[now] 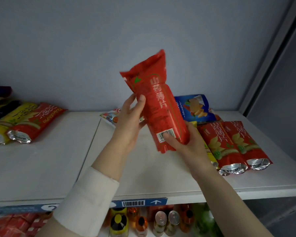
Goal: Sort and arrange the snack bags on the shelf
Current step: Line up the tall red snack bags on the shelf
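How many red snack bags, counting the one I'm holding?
4 red bags: one gripped by left hand and right hand, two side by side at right, one at left by the yellow bag. Others may be hidden.

A long red bag [161, 106] is up off the middle of the shelf [41, 168], tilted with its barcode side showing. The left hand [128, 124] grips its middle and the right hand [186, 142] its lower end. A red pair [229, 144] lies flat by the right edge, a blue bag [193, 106] behind them; a fourth red bag [36, 122] and a yellow bag [12, 117] lie at the left edge.
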The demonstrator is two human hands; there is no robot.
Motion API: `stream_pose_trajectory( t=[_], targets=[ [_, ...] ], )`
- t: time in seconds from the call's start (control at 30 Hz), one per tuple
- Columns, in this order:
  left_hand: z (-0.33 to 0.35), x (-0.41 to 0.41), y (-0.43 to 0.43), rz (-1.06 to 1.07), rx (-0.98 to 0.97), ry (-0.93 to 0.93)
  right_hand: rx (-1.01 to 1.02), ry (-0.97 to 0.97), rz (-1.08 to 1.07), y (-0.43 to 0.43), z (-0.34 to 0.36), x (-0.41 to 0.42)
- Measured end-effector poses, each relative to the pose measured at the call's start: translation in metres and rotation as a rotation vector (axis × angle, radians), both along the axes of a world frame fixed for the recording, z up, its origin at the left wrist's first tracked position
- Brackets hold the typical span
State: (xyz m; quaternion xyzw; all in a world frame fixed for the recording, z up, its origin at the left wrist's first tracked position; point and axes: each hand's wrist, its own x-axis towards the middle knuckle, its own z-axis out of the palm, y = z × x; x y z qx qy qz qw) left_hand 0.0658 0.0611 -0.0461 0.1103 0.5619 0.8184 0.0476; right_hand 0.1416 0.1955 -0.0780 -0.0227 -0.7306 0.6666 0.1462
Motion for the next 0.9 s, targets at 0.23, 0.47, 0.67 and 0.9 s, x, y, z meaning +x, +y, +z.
stream_pose_trajectory(
  t=[0.23, 0.47, 0.67, 0.9],
  targets=[
    [0.008, 0.004, 0.012, 0.167, 0.105, -0.154, 0.998, 0.425, -0.405, -0.017, -0.023, -0.004],
    [0.004, -0.006, -0.020, -0.085, 0.140, -0.115, 0.040, -0.016, 0.045, -0.006, 0.006, 0.004],
    [0.007, -0.006, -0.025, -0.172, 0.090, -0.073, -0.303, -0.124, 0.337, -0.020, 0.001, 0.001],
    [-0.006, -0.006, -0.027, 0.016, -0.119, -0.122, 0.110, -0.151, -0.025, -0.039, -0.012, -0.011]
  ],
)
